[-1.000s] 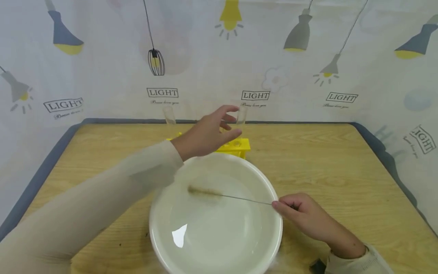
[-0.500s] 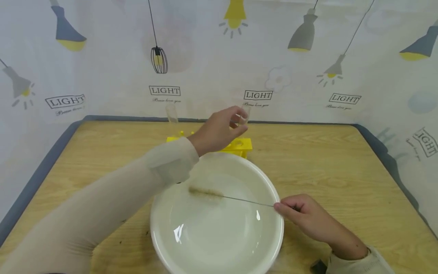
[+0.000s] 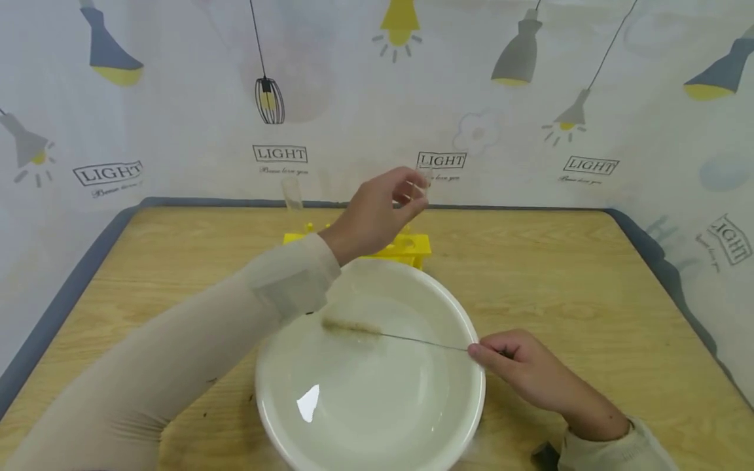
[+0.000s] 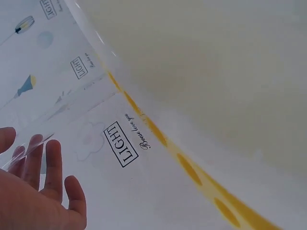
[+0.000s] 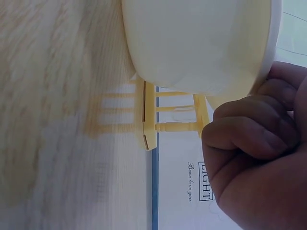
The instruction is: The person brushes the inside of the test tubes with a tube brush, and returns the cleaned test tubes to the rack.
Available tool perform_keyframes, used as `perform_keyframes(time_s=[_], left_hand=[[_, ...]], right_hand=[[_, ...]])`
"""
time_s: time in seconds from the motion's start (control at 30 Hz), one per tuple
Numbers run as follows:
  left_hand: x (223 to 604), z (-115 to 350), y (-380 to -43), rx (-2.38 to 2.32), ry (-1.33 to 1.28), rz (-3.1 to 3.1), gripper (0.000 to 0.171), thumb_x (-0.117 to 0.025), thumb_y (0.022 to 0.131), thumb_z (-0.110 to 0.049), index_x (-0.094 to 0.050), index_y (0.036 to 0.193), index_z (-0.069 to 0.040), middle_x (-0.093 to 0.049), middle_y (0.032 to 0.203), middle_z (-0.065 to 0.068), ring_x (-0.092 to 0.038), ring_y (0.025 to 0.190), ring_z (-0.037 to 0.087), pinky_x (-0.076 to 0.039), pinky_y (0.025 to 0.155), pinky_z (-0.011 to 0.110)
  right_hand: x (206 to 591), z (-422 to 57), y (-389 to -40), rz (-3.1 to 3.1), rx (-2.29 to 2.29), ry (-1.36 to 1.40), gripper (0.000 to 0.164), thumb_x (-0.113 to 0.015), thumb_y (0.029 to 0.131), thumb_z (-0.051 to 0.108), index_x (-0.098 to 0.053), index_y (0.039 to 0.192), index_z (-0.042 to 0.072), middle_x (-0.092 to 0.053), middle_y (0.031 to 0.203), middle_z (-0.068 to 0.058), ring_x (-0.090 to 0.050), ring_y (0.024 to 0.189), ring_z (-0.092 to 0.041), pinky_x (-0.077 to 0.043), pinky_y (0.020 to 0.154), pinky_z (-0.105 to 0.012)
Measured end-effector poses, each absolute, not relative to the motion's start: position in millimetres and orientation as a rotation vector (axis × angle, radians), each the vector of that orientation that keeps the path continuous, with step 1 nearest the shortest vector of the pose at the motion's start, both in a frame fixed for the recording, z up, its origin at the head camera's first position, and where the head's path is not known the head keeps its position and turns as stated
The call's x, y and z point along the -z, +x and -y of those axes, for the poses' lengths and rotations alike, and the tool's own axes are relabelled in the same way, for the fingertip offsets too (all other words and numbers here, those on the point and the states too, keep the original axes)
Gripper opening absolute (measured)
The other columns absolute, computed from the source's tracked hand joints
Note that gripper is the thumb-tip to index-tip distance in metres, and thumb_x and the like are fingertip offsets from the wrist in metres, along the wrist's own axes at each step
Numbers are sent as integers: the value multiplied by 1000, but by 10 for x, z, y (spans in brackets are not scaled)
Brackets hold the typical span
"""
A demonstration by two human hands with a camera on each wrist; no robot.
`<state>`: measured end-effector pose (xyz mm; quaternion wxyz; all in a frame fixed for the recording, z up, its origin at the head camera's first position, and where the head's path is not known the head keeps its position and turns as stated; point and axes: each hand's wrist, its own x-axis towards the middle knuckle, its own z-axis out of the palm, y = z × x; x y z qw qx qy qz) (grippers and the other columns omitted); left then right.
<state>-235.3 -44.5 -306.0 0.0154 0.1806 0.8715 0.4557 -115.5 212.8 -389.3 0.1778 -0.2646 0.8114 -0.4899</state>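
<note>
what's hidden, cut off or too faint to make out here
Yellow rack, middle: head view, behind the left hand and wrist.
Brush, handle end: head view, inside the right hand.
Clear tube, lower end: head view, too faint to trace.
Basin, near rim: head view, cut off by the bottom edge.
Dark thing: head view, cut off by the bottom edge, unidentifiable.

We face a pale wall covering [image 3: 347, 52] printed with hanging lamps [image 3: 515, 55] in grey, blue and yellow, plus boxed words [image 3: 279, 154] reading LIGHT. Before it we have a wood-grain table [image 3: 577, 294], a grey-blue band [image 3: 652, 253] bordering its back and sides.
</note>
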Motion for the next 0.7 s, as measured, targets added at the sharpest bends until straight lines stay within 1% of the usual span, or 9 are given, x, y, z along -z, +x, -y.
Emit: perform_keyframes(time_s=[0.1,0.2,0.27,0.3,0.4,0.47,0.53,0.6,0.7], left_hand=[[3016,451,-2298,-1450,592,-2742,29,-59,89,-32,-52,117,-29,-60,103,-14,-55,95,3,-51,75,22],[2989,460,-2232,-1479,649,-2769,29,-59,89,-31,-52,117,-28,-60,103,-14,-54,96,2,-51,73,21],[2968,478,-2200,-1508,716,-2801,29,-59,89,-30,-53,117,-26,-61,101,-14,-54,95,1,-51,74,20],[2955,491,-2186,-1528,757,-2817,28,-59,89,-29,-53,117,-25,-61,100,-13,-55,95,1,-50,75,20],[2903,534,-2149,-1591,882,-2856,25,-59,90,-28,-54,114,-23,-60,105,-13,-55,94,-1,-49,77,21],[2873,566,-2127,-1630,944,-2865,24,-58,90,-28,-54,113,-22,-59,110,-13,-55,95,-1,-49,78,21],[2843,595,-2104,-1662,992,-2874,19,-58,91,-26,-55,108,-20,-58,117,-12,-55,96,-1,-47,83,22],[2813,627,-2075,-1677,1016,-2892,17,-57,91,-26,-55,106,-19,-57,119,-12,-55,98,-1,-45,88,22],[2738,682,-1985,-1680,1003,-2940,21,-57,91,-27,-56,110,-18,-58,118,-11,-55,99,0,-41,95,22]], right_hand=[[3886,-2121,-1155,-2328,1363,-716,26,-49,96,17,-68,78,16,-60,64,2,-46,58,-3,-39,50,-23],[3899,-2118,-1144,-2386,1365,-730,27,-49,96,16,-66,75,17,-54,60,5,-43,56,-3,-38,48,-23],[3913,-2113,-1142,-2438,1386,-724,28,-49,96,16,-66,74,18,-53,60,4,-44,55,-4,-38,47,-23],[3918,-2111,-1143,-2466,1395,-714,28,-49,96,16,-65,73,18,-51,59,5,-42,54,-4,-37,46,-23],[3921,-2108,-1150,-2522,1418,-654,27,-48,96,17,-64,74,18,-43,56,6,-38,51,-5,-34,42,-24],[3925,-2105,-1157,-2538,1430,-630,27,-48,96,17,-61,73,15,-38,55,5,-35,48,-6,-32,40,-25],[3930,-2099,-1158,-2534,1438,-613,28,-47,96,17,-56,70,13,-33,53,4,-33,46,-6,-30,38,-26],[3937,-2089,-1154,-2523,1446,-598,29,-48,96,18,-52,68,12,-33,53,4,-33,46,-7,-30,39,-26],[3947,-2072,-1143,-2523,1457,-594,29,-50,95,18,-50,67,13,-35,55,5,-35,49,-7,-32,41,-26]])
